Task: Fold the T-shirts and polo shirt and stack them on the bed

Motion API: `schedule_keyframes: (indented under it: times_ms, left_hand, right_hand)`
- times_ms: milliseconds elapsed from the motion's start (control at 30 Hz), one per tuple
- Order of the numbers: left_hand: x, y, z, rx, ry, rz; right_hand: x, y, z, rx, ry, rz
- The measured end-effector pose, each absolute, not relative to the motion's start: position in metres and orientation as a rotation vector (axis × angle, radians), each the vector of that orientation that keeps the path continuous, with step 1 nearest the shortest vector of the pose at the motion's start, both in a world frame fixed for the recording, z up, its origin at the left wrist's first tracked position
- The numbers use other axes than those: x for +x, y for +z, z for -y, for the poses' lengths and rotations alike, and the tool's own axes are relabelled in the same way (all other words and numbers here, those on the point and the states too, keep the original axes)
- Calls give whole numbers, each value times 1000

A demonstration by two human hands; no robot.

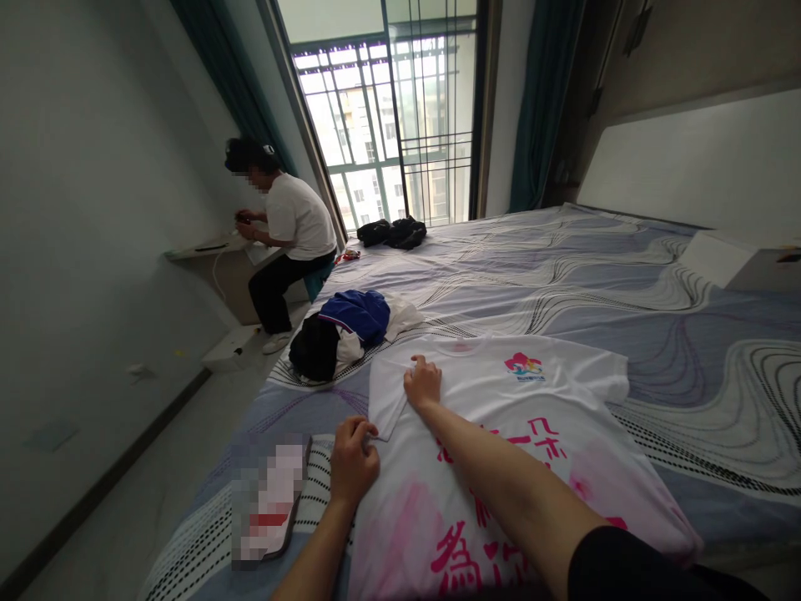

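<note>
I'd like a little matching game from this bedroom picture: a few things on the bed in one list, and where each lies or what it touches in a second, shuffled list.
Things:
1. white T-shirt
2. blue and black clothes pile
3. black bundle
4. left hand

Places or states:
A. far end of the bed, near the window
B. pinching the edge of the T-shirt's sleeve
C. spread flat on the bed, under the right hand
D. heaped by the bed's left edge, beyond the T-shirt

Pairs: 1-C, 2-D, 3-A, 4-B
</note>
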State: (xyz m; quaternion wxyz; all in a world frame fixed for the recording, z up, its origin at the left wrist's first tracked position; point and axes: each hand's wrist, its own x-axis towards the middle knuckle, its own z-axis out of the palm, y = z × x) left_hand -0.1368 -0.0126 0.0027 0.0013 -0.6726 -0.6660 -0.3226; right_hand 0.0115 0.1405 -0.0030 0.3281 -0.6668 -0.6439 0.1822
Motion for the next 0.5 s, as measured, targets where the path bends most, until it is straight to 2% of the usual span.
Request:
schedule_keyframes:
  times_ms: [300, 500]
  left_hand:
    - [-136, -3, 9, -2128, -968, 1884]
    - [-134, 4, 12, -2325, -807, 1813]
  right_hand:
    - [34, 3, -163, -1760, 638, 1913]
    - [39, 7, -147, -1703, 577, 2030]
